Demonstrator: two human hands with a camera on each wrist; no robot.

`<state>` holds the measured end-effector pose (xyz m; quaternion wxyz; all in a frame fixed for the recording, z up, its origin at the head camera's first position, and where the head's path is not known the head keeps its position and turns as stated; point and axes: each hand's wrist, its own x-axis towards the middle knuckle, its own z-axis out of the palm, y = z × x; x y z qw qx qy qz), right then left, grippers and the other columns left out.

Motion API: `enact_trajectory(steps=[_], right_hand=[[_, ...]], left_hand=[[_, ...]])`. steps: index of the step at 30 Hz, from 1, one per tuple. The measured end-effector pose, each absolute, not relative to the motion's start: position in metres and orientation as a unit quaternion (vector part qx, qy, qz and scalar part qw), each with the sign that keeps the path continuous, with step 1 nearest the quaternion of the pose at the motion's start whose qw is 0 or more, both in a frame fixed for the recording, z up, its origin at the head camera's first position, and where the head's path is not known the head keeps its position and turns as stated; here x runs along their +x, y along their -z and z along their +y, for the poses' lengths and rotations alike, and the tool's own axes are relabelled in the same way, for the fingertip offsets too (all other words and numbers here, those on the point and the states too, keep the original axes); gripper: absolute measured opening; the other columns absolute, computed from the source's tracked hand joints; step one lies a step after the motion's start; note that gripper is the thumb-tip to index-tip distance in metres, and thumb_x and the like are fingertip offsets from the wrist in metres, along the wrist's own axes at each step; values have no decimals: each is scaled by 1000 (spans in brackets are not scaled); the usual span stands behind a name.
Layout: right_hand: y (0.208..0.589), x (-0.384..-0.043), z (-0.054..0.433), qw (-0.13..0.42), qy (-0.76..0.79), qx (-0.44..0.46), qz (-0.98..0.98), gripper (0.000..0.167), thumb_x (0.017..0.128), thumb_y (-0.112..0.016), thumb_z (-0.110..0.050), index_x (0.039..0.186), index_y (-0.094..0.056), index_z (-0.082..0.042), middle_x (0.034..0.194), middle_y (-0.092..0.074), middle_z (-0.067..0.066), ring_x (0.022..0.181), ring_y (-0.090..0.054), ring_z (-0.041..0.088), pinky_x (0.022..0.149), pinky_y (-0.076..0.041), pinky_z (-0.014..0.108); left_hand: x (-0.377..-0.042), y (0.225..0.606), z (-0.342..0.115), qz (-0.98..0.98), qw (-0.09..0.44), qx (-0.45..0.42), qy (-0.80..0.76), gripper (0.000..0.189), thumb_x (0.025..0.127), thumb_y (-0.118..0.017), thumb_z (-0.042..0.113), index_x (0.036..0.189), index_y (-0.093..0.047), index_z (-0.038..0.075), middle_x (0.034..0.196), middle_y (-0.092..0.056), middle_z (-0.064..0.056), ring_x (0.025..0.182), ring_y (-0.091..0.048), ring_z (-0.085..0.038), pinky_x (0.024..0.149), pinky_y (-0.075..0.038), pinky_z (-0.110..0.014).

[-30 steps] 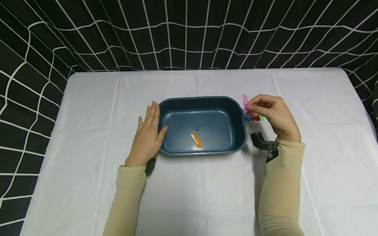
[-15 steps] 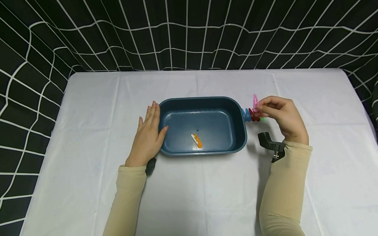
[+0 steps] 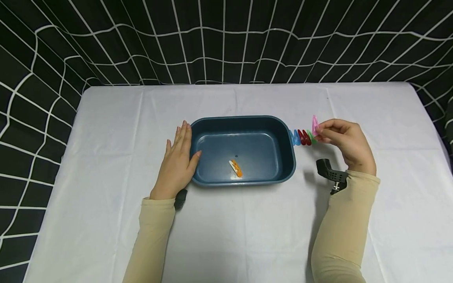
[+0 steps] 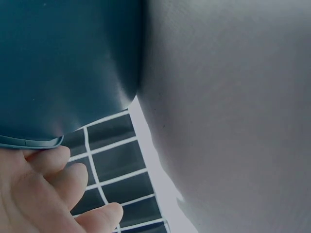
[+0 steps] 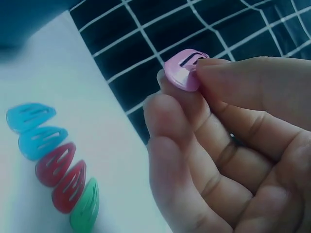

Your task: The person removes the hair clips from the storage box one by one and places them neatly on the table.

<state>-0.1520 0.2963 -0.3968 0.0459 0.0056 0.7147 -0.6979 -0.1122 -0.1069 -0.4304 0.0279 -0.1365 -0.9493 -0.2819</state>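
White netting point(image 3: 223, 47) over a dark backdrop crossed the far side of my head view and ran down its left. Before it I had a white-covered table point(image 3: 219, 239), with two tan sleeves point(image 3: 339, 224) reaching in from the near side. A blue-grey tub point(image 3: 219, 147) sat near the middle of the table. The left hand point(image 3: 173, 169) lay against the tub's left end, fingers straight and thumb over the rim, pinching nothing. Right of the tub I had the right hand point(image 3: 348, 143) raised, thumb and fingertips pinching a pink clip point(image 5: 181, 73) above the table, near the right end of a row. A black mount point(image 3: 329, 173) stuck out at the right wrist. In that row, running right from the tub, I counted two blue clips point(image 5: 31, 117), two red clips point(image 5: 54, 165) and a green clip point(image 5: 85, 206). On the tub's floor, toward the near side, lay an orange-and-white piece point(image 3: 238, 169), too small for me to tell whether one clip or two.
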Motion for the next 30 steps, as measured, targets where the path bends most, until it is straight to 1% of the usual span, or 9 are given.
enact_trajectory(steps=[7,14,18,22,25,30], right_hand=[[402,-152,303,47,689,29,723,10,88,-63,1,84,-71,-3,78,-69,2,69,-66,10,66,-52,19],[409,-153,310,41,681,66,729,19,89,-61,1,80,-73,-10,76,-69,-2,67,-65,7,63,-49,17],[414,-153,315,51,681,82,726,20,89,-61,1,78,-73,-10,75,-70,-2,67,-66,7,63,-50,18],[420,-155,319,65,688,92,717,24,90,-59,4,78,-73,-11,74,-70,-2,65,-66,7,62,-52,18],[425,-156,321,74,707,97,697,25,89,-57,7,79,-74,-9,75,-70,-1,65,-66,8,62,-52,18],[429,-154,323,78,702,114,699,28,89,-56,8,76,-74,-10,73,-70,-2,62,-65,8,60,-52,18]], left_hand=[[-113,431,-107,-948,31,-139,283,69,98,-50,27,149,-13,-1,157,-8,-13,143,-9,-30,108,-12,-60],[-113,431,-107,-949,30,-137,282,69,98,-49,28,149,-13,-1,157,-8,-12,143,-10,-30,108,-12,-60],[-113,430,-107,-949,31,-135,284,69,98,-50,27,149,-14,-1,157,-8,-12,143,-10,-29,108,-12,-59],[-113,429,-107,-948,30,-135,286,69,98,-50,26,149,-14,-1,157,-8,-12,143,-10,-29,108,-12,-59],[-113,430,-107,-948,28,-134,286,69,98,-50,27,149,-14,-1,157,-7,-12,143,-9,-29,108,-12,-59],[-112,430,-107,-948,27,-134,288,69,98,-50,26,149,-14,-2,157,-8,-12,143,-10,-29,108,-12,-60]])
